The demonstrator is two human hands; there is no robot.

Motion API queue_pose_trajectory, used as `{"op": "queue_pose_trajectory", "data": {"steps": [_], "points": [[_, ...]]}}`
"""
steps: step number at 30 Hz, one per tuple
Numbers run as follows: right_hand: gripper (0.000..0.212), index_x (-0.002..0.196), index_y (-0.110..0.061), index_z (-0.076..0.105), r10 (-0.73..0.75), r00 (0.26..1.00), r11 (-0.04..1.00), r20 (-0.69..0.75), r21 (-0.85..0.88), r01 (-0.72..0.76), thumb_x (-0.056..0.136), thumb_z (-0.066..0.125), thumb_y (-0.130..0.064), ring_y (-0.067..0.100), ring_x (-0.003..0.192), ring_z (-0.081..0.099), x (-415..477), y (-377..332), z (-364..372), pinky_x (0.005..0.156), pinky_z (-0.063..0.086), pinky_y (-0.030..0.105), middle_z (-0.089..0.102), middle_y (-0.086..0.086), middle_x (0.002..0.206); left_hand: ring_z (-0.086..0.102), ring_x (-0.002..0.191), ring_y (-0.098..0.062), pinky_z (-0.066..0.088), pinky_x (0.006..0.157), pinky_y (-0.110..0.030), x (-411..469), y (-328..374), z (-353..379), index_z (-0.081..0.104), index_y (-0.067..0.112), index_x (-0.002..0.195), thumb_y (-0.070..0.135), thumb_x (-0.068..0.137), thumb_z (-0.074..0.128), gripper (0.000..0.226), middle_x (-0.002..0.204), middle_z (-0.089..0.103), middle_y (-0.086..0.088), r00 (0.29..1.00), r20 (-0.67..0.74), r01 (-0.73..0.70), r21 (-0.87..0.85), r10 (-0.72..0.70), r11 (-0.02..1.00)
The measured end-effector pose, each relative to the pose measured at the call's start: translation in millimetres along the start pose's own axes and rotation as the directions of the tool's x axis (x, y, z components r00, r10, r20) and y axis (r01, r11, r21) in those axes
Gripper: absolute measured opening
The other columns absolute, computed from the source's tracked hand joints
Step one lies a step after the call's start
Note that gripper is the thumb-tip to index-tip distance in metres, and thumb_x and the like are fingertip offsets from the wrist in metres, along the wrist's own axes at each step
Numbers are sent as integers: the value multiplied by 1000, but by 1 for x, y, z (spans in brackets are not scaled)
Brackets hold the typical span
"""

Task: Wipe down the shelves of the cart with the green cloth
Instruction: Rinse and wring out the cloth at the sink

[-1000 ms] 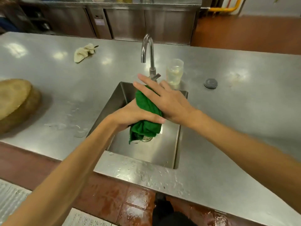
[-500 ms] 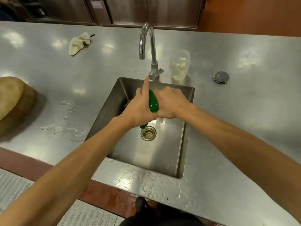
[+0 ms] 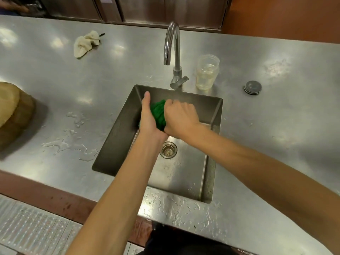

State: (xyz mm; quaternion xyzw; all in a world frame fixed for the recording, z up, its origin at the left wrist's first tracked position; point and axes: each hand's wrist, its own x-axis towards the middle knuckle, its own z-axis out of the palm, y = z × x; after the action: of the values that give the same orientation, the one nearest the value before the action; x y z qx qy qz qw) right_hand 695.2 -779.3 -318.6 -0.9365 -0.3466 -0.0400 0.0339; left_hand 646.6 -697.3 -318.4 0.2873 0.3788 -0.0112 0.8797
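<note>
- Green cloth (image 3: pixel 158 115) — bunched up over the far half of the sink (image 3: pixel 117 144).
- Left hand (image 3: pixel 149 122) and right hand (image 3: pixel 181 118) — pressed together, both clamped around the cloth.

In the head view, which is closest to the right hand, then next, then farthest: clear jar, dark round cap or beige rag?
1. Clear jar, just behind the right hand.
2. Dark round cap, farther right.
3. Beige rag, far back left.
</note>
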Motion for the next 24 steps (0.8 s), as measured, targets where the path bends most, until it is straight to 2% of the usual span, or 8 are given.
{"op": "queue_pose_trajectory", "data": {"steps": [5,10,12,15,18,20,22,24], "points": [[26,84,-14,59,97,977,937,189,314,-154,65,66,-30,17,55,52,1,3,-2,47,34,24,56,-3,69,71,78,-24,58,63,-33,11,10,10,68,3,111,4,79,70,33,98,71,-11,949,-215,-196,162,228,967],[18,51,-16,53,-94,912,646,399,722,-249,54,71,-12,11,46,46,4,20,-1,44,35,26,52,-5,50,66,59,-18,55,54,-29,18,12,11,65,7,81,-8,72,63,18,69,67,-5,900,-102,-382,286,424,879],[25,53,-17,50,-147,888,465,435,823,-326,53,71,-3,10,48,44,3,27,1,44,33,24,49,-6,52,65,60,-19,54,54,-29,22,13,7,65,7,81,-9,71,61,20,67,66,-5,913,-36,-377,300,406,876],[26,68,-16,55,-89,899,421,428,835,-355,57,77,-5,6,52,51,0,28,9,48,41,26,54,-7,59,65,65,-21,54,57,-30,26,13,6,65,7,84,-10,71,60,22,73,65,-8,920,-36,-362,302,390,882],[47,99,-17,54,144,950,594,278,743,-308,60,79,-28,10,68,58,-6,17,20,57,46,30,61,-5,85,68,74,-26,58,63,-34,26,15,10,68,3,95,-6,71,70,26,86,69,-13,926,-128,-321,230,355,919],[65,123,-17,46,222,975,807,-14,564,-175,67,77,-31,18,84,57,-17,9,28,63,49,34,55,2,112,72,87,-29,61,77,-43,27,18,13,67,1,109,8,73,82,39,100,71,-16,948,-175,-246,120,265,962],[71,139,-12,41,134,943,938,-303,347,-22,75,72,-13,28,104,55,-30,5,34,81,53,42,45,13,135,70,100,-30,57,92,-48,29,21,14,63,1,114,19,82,78,40,110,69,-16,974,-159,-154,44,159,987],[81,148,-9,33,33,916,984,-400,173,40,74,59,8,37,125,45,-40,3,35,107,37,53,31,19,153,66,95,-29,55,96,-44,29,21,17,60,5,104,20,92,63,19,102,66,-13,984,-142,-103,20,105,994]]}}
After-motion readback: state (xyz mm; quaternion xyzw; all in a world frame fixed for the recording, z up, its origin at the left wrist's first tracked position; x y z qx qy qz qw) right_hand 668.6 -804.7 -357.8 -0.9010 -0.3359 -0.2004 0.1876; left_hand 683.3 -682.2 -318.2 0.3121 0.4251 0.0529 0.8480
